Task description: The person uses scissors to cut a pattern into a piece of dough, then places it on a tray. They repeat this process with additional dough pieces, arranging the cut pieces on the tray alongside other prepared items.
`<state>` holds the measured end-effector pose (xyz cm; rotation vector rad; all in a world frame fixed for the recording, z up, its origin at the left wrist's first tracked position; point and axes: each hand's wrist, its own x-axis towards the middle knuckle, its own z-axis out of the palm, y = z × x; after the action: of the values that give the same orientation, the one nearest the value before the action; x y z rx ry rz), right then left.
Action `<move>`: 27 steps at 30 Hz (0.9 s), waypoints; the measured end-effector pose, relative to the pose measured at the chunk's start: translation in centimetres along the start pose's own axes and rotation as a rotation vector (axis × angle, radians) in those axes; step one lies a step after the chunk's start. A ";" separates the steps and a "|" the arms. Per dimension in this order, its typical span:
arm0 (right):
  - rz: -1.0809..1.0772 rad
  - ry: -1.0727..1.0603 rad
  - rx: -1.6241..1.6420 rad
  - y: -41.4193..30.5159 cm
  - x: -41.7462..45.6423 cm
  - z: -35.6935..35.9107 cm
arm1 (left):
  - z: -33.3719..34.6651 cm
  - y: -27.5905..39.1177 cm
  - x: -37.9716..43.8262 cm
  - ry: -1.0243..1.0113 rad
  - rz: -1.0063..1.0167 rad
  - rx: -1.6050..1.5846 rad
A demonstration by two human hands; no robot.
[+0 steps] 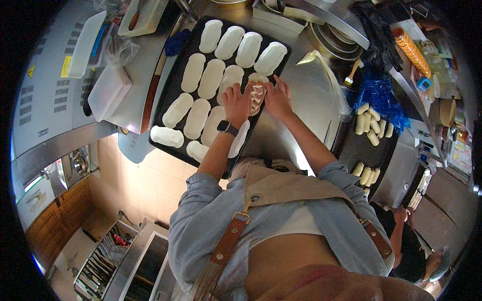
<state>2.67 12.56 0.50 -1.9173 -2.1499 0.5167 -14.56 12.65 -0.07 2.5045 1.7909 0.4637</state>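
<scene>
A braided-looking dough piece (257, 98) with pinkish filling showing sits in a white fluted paper baking case at the right side of the black baking tray (177, 84). My left hand (238, 104), with a smartwatch on its wrist, has its fingertips on the dough's left edge. From the other side, my right hand (278, 97) pinches the upper right edge. Several white paper baking cases (211, 79) stand in rows over the tray and look unfilled. Part of one case is hidden beneath my left hand and forearm.
Right of the tray, a piping bag (331, 79) lies on the steel worktop (297, 82). Several rolled dough pieces (371, 122) rest on a dark tray beside blue plastic (380, 98). A pastry brush (352, 73) lies nearby. Another person (406, 240) works at lower right.
</scene>
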 end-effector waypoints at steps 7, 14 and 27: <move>-0.048 0.097 0.028 1.0 -0.5 0.5 | 0.2 0.3 0.9 -0.051 0.062 0.092; 0.339 0.406 0.513 4.5 -6.9 -7.5 | -1.7 1.4 0.2 0.037 0.147 -0.065; 1.144 0.890 0.574 30.5 -25.4 -3.4 | -1.2 10.3 -6.1 -0.255 0.297 -0.459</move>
<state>35.11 -9.45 -6.60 -2.1851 -0.2360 0.2667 -7.20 3.30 1.72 2.3678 1.0807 0.4725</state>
